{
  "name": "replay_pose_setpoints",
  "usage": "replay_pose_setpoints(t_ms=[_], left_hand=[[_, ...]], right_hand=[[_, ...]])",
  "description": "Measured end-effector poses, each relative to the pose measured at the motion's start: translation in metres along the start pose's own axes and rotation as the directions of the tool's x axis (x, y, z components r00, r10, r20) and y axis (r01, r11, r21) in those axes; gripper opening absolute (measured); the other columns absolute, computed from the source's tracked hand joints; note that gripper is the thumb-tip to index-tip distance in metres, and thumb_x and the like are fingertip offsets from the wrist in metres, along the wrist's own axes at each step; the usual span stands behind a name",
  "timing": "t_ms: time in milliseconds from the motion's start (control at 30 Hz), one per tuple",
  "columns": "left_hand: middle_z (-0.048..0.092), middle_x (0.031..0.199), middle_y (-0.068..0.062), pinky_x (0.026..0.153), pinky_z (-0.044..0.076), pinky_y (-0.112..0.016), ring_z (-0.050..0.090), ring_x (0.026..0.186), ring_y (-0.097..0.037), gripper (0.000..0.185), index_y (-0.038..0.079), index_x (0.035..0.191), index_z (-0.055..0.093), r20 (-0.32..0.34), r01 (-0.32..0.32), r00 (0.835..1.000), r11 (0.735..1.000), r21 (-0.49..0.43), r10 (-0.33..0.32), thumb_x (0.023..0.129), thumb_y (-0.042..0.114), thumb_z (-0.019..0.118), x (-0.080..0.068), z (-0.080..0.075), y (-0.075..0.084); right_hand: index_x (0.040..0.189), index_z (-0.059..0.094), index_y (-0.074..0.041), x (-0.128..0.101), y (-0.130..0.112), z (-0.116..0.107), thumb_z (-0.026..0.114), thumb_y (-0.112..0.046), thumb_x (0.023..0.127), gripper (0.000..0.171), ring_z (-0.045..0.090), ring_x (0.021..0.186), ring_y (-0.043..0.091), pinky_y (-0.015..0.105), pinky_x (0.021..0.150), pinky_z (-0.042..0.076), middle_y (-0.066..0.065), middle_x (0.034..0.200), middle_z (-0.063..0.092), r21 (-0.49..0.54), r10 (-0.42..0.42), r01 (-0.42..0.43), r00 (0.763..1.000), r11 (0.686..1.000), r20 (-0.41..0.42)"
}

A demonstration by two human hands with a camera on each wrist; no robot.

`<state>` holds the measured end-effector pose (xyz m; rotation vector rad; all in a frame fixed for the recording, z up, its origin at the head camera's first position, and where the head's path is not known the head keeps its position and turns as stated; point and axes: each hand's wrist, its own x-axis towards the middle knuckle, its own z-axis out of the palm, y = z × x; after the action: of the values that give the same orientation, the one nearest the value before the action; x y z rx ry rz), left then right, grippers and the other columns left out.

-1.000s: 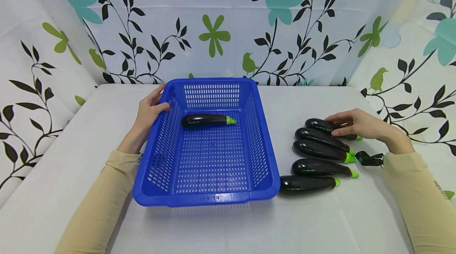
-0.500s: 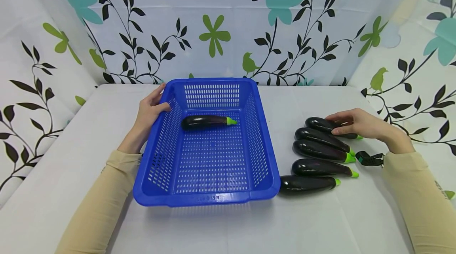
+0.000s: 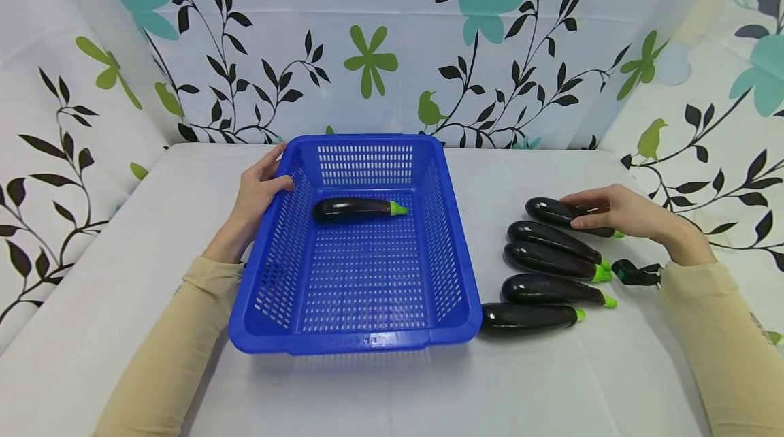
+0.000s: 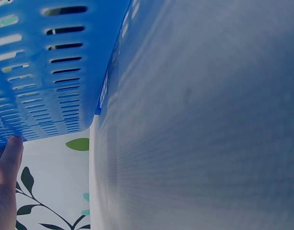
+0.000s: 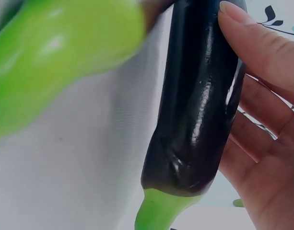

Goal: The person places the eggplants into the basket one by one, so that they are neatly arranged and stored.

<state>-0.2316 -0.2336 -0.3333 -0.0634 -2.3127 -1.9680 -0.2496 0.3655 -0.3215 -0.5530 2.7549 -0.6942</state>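
A blue plastic basket (image 3: 355, 342) with slotted walls stands at the middle of the table, and one dark eggplant (image 3: 352, 209) lies inside toward its far end. My left hand (image 3: 256, 195) grips the basket's left rim near the far corner, thumb over the edge; in the left wrist view its fingers show at the slotted wall (image 4: 65, 110). On the right, my right hand (image 3: 618, 212) holds the farthest eggplant (image 3: 551, 211) of a row, its thumb on the near side. The right wrist view shows this eggplant (image 5: 197, 115) between thumb and fingers, green stem end downward.
Several more eggplants (image 3: 554, 288) lie in a column right of the basket, green ends to the right; the nearest one (image 3: 527, 316) meets the basket's right corner. A small black strap (image 3: 637, 273) is by the right wrist. Patterned curtains (image 3: 367, 62) enclose the white table (image 3: 429, 396).
The farthest eggplant has shifted up very slightly with my right hand, widening the gap to the one beside it. My left hand and the basket stay put.
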Motion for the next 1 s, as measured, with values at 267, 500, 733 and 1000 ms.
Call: replay_pose_setpoints(t_ms=[267,500,733,1000], left_hand=[[0.046,0.152,-0.02,0.083,0.049,-0.012,0.054,0.121,-0.016,0.077,0.019,0.158,0.031,-0.004,0.005,1.0,1.0,-0.009,-0.005,0.088,0.001,0.056,-0.001,-0.001,-0.001],[0.046,0.149,-0.026,0.081,0.05,-0.013,0.057,0.106,-0.006,0.077,0.018,0.158,0.031,0.005,-0.006,1.0,1.0,-0.024,0.006,0.087,0.0,0.056,0.001,-0.001,-0.001],[0.046,0.151,-0.022,0.083,0.05,-0.012,0.056,0.114,-0.011,0.078,0.019,0.158,0.03,0.015,-0.008,1.0,1.0,-0.007,0.008,0.087,0.001,0.056,0.0,-0.001,-0.001],[0.045,0.152,-0.021,0.083,0.05,-0.012,0.055,0.117,-0.014,0.077,0.018,0.159,0.029,0.021,-0.014,1.0,1.0,-0.004,0.014,0.088,0.001,0.055,0.0,-0.002,-0.001]], right_hand=[[0.137,0.061,-0.01,0.005,-0.017,-0.015,0.074,-0.032,0.089,0.054,0.058,0.104,0.007,0.019,0.081,0.047,0.014,0.133,0.064,-0.024,0.018,-0.019,1.0,1.0,-0.02],[0.138,0.061,-0.011,0.01,-0.038,-0.029,0.073,-0.033,0.09,0.054,0.058,0.106,0.008,0.021,0.081,0.048,0.013,0.135,0.063,-0.055,0.009,-0.01,1.0,0.998,-0.014],[0.139,0.059,-0.007,0.021,-0.06,-0.034,0.071,-0.028,0.092,0.054,0.06,0.117,0.027,0.028,0.086,0.049,0.016,0.135,0.063,-0.091,-0.029,0.03,1.0,0.995,0.011],[0.137,0.06,-0.005,0.034,-0.088,-0.037,0.07,-0.025,0.093,0.05,0.061,0.107,0.024,0.046,0.092,0.049,0.014,0.128,0.067,-0.122,-0.095,0.098,0.995,0.988,0.025]])
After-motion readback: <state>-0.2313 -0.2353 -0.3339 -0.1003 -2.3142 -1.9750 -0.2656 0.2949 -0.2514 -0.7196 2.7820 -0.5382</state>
